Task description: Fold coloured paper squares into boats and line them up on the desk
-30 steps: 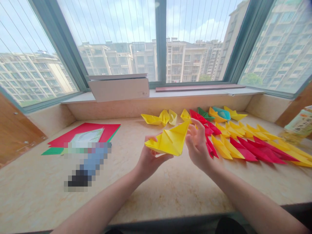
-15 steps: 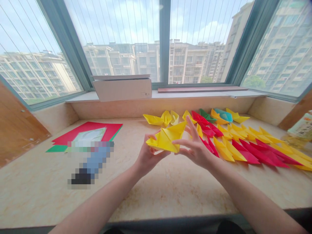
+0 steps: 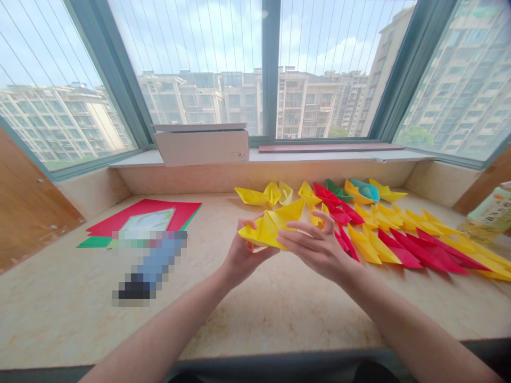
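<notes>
A yellow folded paper boat (image 3: 266, 227) is held up above the stone counter, in the middle of the head view. My left hand (image 3: 242, 255) grips its left end, thumb underneath and fingers partly hidden behind the paper. From the right, my right hand (image 3: 315, 244) reaches across the boat's near side, its fingers bent and laid against the paper; its thumb is hidden. Close behind and to the right stand finished paper boats in rows, among them a red one (image 3: 326, 195), a green one (image 3: 338, 189) and a yellow one (image 3: 252, 196).
On the left of the counter (image 3: 72, 308) lie red paper sheets (image 3: 138, 210) over green ones, with a clear packet (image 3: 148, 223) on top. Beside them is a pixelated object (image 3: 154, 266). A white box (image 3: 203, 146) rests on the window ledge; a bottle (image 3: 495, 210) stands far right.
My right hand has turned, and its fingers have moved from the boat's right end onto its near side. My left hand keeps its hold, and the boat stays nearly in place.
</notes>
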### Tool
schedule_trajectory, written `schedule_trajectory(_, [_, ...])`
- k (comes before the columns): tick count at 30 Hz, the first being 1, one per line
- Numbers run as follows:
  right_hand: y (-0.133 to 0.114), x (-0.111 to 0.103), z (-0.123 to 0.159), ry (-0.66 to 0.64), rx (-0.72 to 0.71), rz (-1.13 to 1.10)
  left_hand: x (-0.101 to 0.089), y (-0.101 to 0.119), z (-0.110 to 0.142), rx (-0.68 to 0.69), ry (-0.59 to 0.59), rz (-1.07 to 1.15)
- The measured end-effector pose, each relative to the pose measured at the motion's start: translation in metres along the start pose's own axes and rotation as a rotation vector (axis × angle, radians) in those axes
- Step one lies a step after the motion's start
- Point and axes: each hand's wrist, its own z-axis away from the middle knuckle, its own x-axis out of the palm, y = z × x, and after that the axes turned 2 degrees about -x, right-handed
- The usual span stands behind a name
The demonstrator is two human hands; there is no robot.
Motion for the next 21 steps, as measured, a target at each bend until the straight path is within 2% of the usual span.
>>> schedule_trajectory(6, [-0.001,0.007,-0.004,0.023,-0.009,-0.097,-0.007,-0.008,0.001,0.047,-0.017,-0.056])
schedule_trajectory(10, [-0.002,0.012,-0.006,0.047,0.028,-0.192,-0.011,-0.011,0.001,0.128,-0.085,-0.130])
schedule_trajectory(14, [-0.005,0.019,-0.008,0.088,0.188,-0.318,-0.014,-0.010,0.001,0.181,-0.098,-0.215])
schedule_trajectory(19, [-0.012,0.026,-0.008,0.101,0.451,-0.386,-0.015,-0.004,0.000,0.164,-0.135,-0.386])
schedule_trajectory(21, [-0.013,0.026,-0.007,0.119,0.516,-0.376,-0.014,-0.001,-0.001,0.153,-0.152,-0.395])
